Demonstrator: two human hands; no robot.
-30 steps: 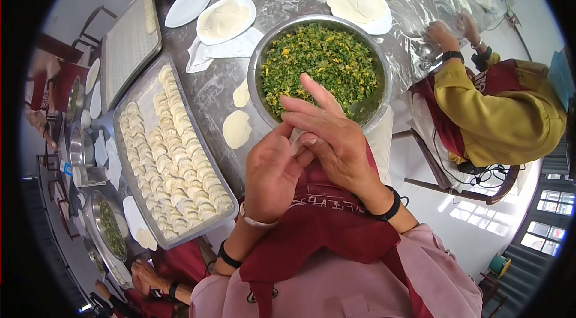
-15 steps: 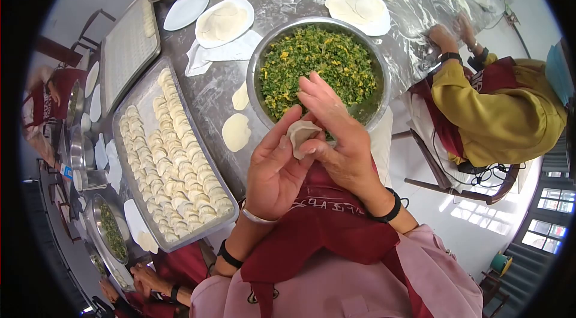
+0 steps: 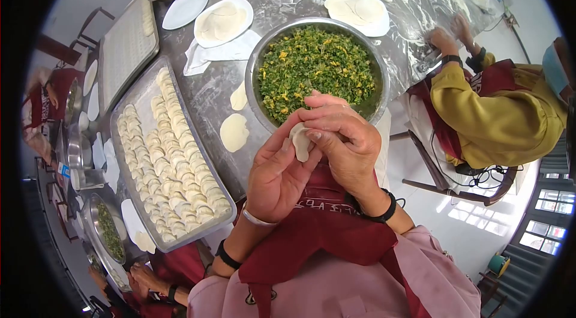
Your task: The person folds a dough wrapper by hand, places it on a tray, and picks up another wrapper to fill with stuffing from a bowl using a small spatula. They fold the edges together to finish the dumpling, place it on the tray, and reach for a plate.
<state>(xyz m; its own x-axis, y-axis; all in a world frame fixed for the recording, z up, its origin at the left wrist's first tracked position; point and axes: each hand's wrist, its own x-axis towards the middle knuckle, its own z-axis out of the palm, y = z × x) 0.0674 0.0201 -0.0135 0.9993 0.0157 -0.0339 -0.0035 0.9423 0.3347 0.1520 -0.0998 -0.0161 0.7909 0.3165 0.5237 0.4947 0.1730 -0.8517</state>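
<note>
My left hand (image 3: pixel 278 172) and my right hand (image 3: pixel 343 140) are pressed together around a pale folded dumpling (image 3: pixel 300 139), held just in front of my chest. The fingers of both hands pinch its edge. Right behind them stands a large steel bowl (image 3: pixel 256 72) full of chopped green and yellow filling (image 3: pixel 315 66). Two round dough wrappers (image 3: pixel 233 132) lie on the floured steel table (image 3: pixel 210 93) to the left of my hands.
A long metal tray (image 3: pixel 141 93) packed with several rows of finished dumplings lies at the left. White plates with wrappers (image 3: pixel 223 21) sit beyond the bowl. A person in a yellow sleeve (image 3: pixel 480 108) works dough at the right; other people's hands show at bottom left.
My right-hand fingers were spread over the dumpling; they have curled down and closed on it with the left hand. The dumpling has been folded shut between them.
</note>
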